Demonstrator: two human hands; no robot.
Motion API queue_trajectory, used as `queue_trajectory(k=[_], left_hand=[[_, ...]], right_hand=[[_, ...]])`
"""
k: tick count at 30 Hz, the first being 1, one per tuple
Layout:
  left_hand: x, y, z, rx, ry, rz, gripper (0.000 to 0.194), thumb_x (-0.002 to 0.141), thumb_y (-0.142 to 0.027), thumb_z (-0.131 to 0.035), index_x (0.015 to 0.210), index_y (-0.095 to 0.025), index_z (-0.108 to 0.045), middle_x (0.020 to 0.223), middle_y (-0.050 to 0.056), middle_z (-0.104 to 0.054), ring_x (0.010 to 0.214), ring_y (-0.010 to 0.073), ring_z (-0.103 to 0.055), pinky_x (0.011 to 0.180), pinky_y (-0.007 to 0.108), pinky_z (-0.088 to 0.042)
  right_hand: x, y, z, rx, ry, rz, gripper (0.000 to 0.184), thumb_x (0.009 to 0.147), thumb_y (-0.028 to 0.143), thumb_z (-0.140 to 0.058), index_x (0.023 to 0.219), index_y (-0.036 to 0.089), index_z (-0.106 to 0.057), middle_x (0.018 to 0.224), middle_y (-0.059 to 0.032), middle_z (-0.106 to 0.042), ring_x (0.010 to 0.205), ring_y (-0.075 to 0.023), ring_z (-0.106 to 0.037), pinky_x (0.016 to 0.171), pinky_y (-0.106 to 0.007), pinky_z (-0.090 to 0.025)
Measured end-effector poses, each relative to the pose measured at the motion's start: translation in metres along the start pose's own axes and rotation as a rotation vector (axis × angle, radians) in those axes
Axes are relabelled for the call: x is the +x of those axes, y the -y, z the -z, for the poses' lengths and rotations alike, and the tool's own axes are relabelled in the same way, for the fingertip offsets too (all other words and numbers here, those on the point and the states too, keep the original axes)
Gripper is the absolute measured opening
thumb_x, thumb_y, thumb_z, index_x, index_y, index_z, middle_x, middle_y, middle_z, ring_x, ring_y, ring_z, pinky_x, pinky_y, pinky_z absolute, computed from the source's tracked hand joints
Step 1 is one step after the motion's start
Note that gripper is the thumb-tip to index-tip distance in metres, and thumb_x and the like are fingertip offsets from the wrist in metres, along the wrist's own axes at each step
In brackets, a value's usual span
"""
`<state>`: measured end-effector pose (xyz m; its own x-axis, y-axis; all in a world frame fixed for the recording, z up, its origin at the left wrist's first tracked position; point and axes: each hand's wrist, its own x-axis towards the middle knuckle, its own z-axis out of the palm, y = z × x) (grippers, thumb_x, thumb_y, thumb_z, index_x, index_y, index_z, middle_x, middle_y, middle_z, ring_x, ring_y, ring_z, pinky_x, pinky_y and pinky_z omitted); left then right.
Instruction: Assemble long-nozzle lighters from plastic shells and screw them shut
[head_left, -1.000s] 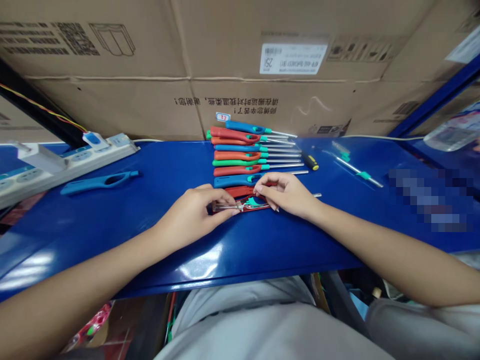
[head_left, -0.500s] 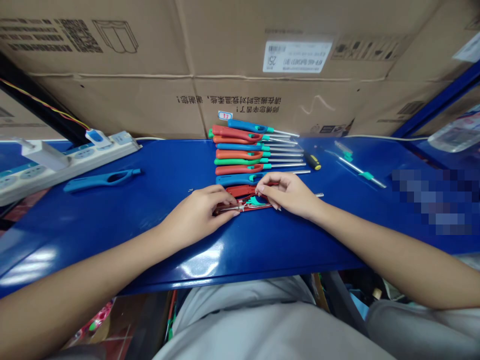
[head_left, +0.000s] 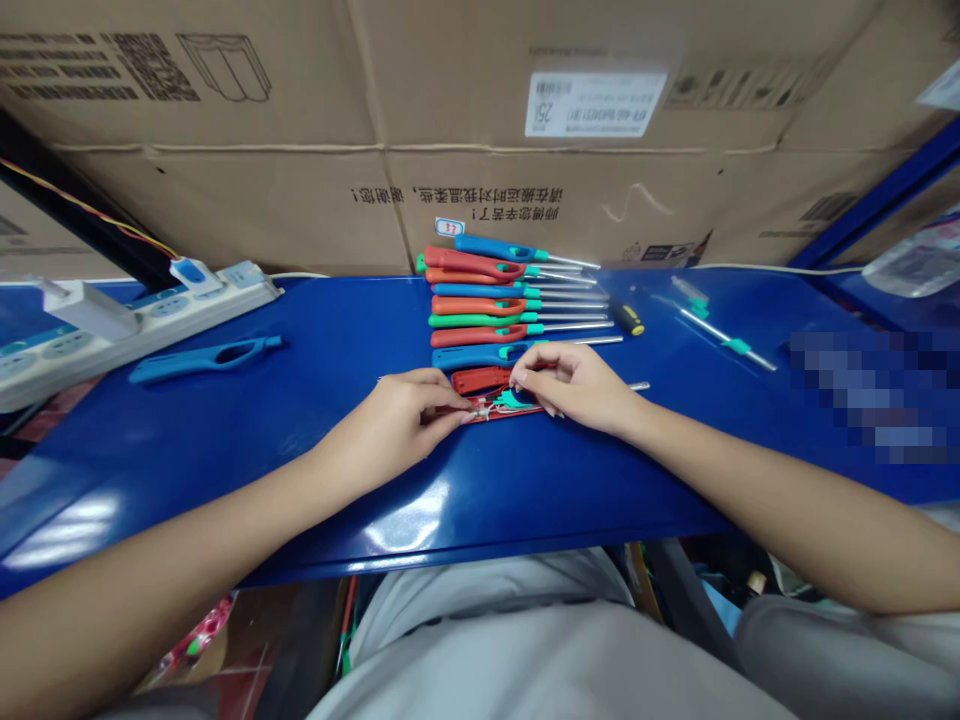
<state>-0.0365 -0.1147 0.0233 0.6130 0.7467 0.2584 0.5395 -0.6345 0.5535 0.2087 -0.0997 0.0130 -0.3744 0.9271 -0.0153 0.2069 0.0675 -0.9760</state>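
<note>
My left hand rests on the blue table with its fingers pinched round the handle end of a red long-nosed lighter lying open there. My right hand curls over the same lighter from the right, fingertips on its green trigger part; a metal tube sticks out past it to the right. Just behind lies a row of several finished lighters in red, blue, orange and green, side by side, metal tubes pointing right.
A loose blue lighter shell lies at the left. A white power strip runs along the far left. A small yellow-and-black screwdriver and loose green-tipped metal tubes lie at the right. Cardboard boxes wall the back.
My left hand's fingers have slid a little to the right along the red lighter, covering the clear part that showed earlier. My right hand has hardly moved.
</note>
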Motion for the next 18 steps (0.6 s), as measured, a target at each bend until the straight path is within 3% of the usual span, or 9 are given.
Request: queue_trajectory(k=[4, 8, 10, 12, 14, 18], left_hand=[[0.0, -0.002, 0.001, 0.011, 0.005, 0.013, 0.012, 0.092, -0.018, -0.07, 0.099, -0.016, -0.08, 0.087, 0.004, -0.069, 0.068, 0.0121, -0.064, 0.068, 0.025, -0.051], [0.001, -0.003, 0.003, 0.024, 0.021, 0.023, 0.013, 0.092, -0.018, -0.069, 0.099, -0.018, -0.08, 0.085, 0.004, -0.068, 0.07, 0.0129, -0.065, 0.068, 0.025, -0.051], [0.001, -0.003, 0.004, 0.016, 0.03, 0.022, 0.013, 0.093, -0.019, -0.068, 0.1, -0.018, -0.08, 0.085, 0.004, -0.068, 0.073, 0.0136, -0.065, 0.07, 0.025, -0.051], [0.0, -0.003, 0.004, 0.012, 0.041, 0.028, 0.014, 0.094, -0.021, -0.067, 0.1, -0.019, -0.08, 0.086, 0.004, -0.069, 0.076, 0.0144, -0.066, 0.072, 0.026, -0.052], [-0.001, -0.003, 0.004, 0.015, 0.046, 0.042, 0.014, 0.095, -0.023, -0.067, 0.1, -0.019, -0.08, 0.086, 0.004, -0.069, 0.076, 0.015, -0.066, 0.071, 0.027, -0.052], [-0.002, 0.0, 0.003, 0.021, 0.046, 0.032, 0.016, 0.096, -0.026, -0.065, 0.101, -0.02, -0.079, 0.088, 0.005, -0.069, 0.077, 0.0159, -0.067, 0.071, 0.028, -0.052]], right_hand=[[-0.005, -0.002, -0.002, -0.105, 0.0, 0.092, 0.022, 0.09, 0.033, -0.062, 0.103, 0.016, -0.067, 0.082, -0.0017, -0.069, 0.044, -0.0052, -0.046, 0.042, -0.021, -0.037], [-0.015, 0.001, -0.003, -0.42, 0.027, 0.413, 0.034, 0.093, 0.023, -0.058, 0.126, 0.019, -0.066, 0.107, -0.0056, -0.075, 0.051, -0.0064, -0.053, 0.054, -0.023, -0.048], [-0.021, 0.003, -0.004, -0.621, 0.073, 0.557, 0.035, 0.095, 0.021, -0.056, 0.128, 0.02, -0.066, 0.115, -0.0063, -0.076, 0.071, -0.0119, -0.068, 0.067, -0.026, -0.055], [-0.025, 0.005, -0.004, -0.774, 0.113, 0.654, 0.034, 0.097, 0.021, -0.054, 0.128, 0.02, -0.067, 0.123, -0.0058, -0.075, 0.097, -0.0169, -0.074, 0.079, -0.028, -0.057], [-0.027, 0.007, -0.004, -0.866, 0.136, 0.699, 0.032, 0.098, 0.022, -0.053, 0.126, 0.02, -0.069, 0.124, -0.0045, -0.074, 0.108, -0.0179, -0.073, 0.081, -0.027, -0.058], [-0.027, 0.008, -0.001, -0.966, 0.151, 0.697, 0.032, 0.099, 0.025, -0.052, 0.125, 0.019, -0.07, 0.123, -0.0042, -0.075, 0.105, -0.0174, -0.075, 0.077, -0.027, -0.058]])
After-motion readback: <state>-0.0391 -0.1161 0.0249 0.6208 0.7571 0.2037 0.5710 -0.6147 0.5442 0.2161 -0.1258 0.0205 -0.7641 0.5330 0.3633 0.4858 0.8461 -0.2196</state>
